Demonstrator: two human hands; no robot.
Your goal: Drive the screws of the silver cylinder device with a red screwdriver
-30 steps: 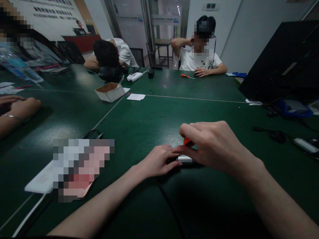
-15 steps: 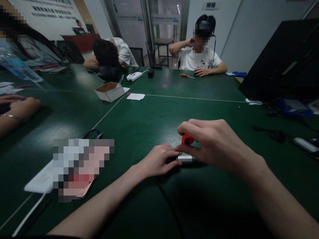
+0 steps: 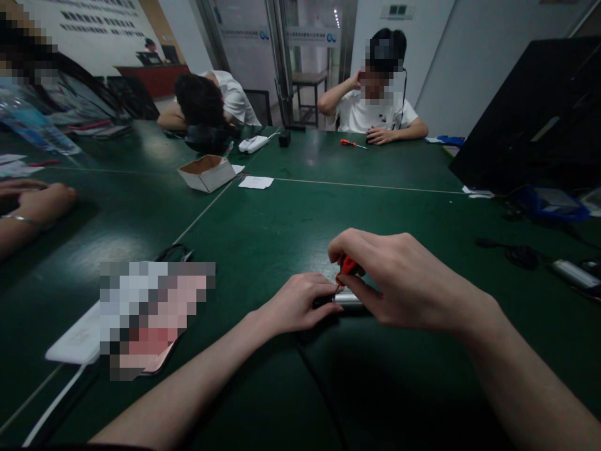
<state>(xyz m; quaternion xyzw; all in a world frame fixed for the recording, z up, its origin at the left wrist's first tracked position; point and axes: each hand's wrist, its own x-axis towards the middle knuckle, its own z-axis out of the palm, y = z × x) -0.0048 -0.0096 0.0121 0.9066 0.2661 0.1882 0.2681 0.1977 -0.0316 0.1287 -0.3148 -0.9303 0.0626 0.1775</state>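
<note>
My left hand [image 3: 305,300] is closed around the dark end of a silver cylindrical device [image 3: 348,299] lying on the green table. Above the device, my right hand [image 3: 394,275] grips the red and black handle of a screwdriver [image 3: 350,265] between thumb and fingers. Its thin shaft points down to the device beside my left fingertips; the tip's exact contact is hidden. A dark cable runs along the table below my left hand.
On the left, a pink phone [image 3: 164,351] lies beside a white power strip [image 3: 75,338]. Farther off are an open box [image 3: 206,175], a paper slip [image 3: 256,182] and another screwdriver [image 3: 350,143]. A black monitor [image 3: 535,113] stands right. Other people sit around the table.
My right hand has turned and shifted slightly left and down, so more of the screwdriver handle shows. My left hand and the device have stayed in place.
</note>
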